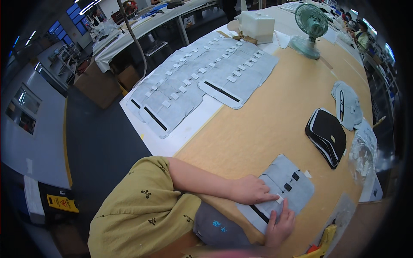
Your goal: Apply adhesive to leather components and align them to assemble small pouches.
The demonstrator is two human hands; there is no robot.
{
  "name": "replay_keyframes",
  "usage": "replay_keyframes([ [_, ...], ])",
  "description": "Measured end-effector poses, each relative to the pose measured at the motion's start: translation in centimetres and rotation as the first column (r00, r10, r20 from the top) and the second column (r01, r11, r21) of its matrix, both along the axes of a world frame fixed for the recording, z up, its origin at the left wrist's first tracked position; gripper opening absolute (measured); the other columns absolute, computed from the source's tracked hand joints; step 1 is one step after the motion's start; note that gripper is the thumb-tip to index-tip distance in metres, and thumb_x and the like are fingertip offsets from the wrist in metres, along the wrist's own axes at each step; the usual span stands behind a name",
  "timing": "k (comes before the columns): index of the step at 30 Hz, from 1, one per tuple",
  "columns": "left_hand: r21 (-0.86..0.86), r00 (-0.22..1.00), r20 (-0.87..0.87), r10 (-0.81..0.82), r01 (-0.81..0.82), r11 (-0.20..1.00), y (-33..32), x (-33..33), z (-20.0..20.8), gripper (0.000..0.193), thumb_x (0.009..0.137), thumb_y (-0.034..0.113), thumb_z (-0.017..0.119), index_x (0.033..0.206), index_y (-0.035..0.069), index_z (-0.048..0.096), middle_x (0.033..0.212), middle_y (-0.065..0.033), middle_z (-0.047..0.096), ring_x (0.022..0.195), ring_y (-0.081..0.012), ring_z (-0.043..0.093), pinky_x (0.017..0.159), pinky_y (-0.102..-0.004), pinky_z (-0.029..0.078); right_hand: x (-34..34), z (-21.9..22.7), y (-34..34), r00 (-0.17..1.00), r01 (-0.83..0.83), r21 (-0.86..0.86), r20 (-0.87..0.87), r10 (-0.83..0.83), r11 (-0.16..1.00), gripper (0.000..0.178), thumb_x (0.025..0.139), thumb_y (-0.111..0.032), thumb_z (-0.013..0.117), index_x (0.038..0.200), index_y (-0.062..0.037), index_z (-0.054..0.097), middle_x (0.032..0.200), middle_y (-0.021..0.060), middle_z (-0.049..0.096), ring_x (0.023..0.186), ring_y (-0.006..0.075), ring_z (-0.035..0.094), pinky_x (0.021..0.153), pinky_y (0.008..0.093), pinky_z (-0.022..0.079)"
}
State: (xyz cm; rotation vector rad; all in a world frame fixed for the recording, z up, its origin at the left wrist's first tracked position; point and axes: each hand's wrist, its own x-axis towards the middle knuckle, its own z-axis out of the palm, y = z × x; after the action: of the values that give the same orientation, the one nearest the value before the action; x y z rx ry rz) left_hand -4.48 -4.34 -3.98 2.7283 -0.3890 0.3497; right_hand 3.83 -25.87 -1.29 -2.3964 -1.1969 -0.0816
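Note:
A light grey fabric panel [297, 195] with rounded corners lies flat on the table right before me. Two small black patches [288, 187] sit in a row on it, and a black strip [259, 213] runs along its near left end. My left hand [251, 190] reaches across from the left, fingers curled, its index fingertip at a small white square tab [279, 199] in line with the patches. My right hand [280, 225] rests on the panel's near edge, thumb and index finger spread, the index fingertip just beside the tab. A loose white scrap [307, 173] lies at the far edge.
Rows of similar grey panels [172, 112] with white tabs cover the far left. A white container [257, 26] and green fan [310, 30] stand behind. To the right lie black panels [328, 135], a grey piece [347, 103], clear plastic [363, 150] and a yellow-handled tool [329, 236].

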Motion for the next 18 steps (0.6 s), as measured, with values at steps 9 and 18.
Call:
replay_keyframes([
  [9,-0.037,0.998,0.057,-0.037,0.039,0.999,0.0,0.0,-0.4,0.055,0.086,0.018,0.057,0.14,0.021,0.049,0.077,-0.0014,0.053,0.067,-0.02,0.061,0.052,-0.0346,0.048,0.3,-0.2,-0.7,0.998,-0.033,0.083,-0.054,0.038,0.996,0.032,0.089,-0.02,0.063,0.119,-0.0088,0.065,0.086,0.0131,0.051,0.079,0.0321,0.053,0.07,0.0421,0.044],
  [18,-0.097,0.998,-0.049,0.027,-0.031,0.995,-0.5,0.1,0.9,0.041,0.089,0.021,0.053,0.13,0.018,0.057,0.075,-0.0033,0.059,0.069,-0.0239,0.065,0.052,-0.0385,0.049,0.2,-0.5,-0.4,0.997,0.055,0.082,-0.06,-0.05,0.995,0.038,0.087,-0.02,0.065,0.124,-0.0117,0.065,0.088,0.0125,0.051,0.08,0.0307,0.053,0.072,0.0406,0.045],
])
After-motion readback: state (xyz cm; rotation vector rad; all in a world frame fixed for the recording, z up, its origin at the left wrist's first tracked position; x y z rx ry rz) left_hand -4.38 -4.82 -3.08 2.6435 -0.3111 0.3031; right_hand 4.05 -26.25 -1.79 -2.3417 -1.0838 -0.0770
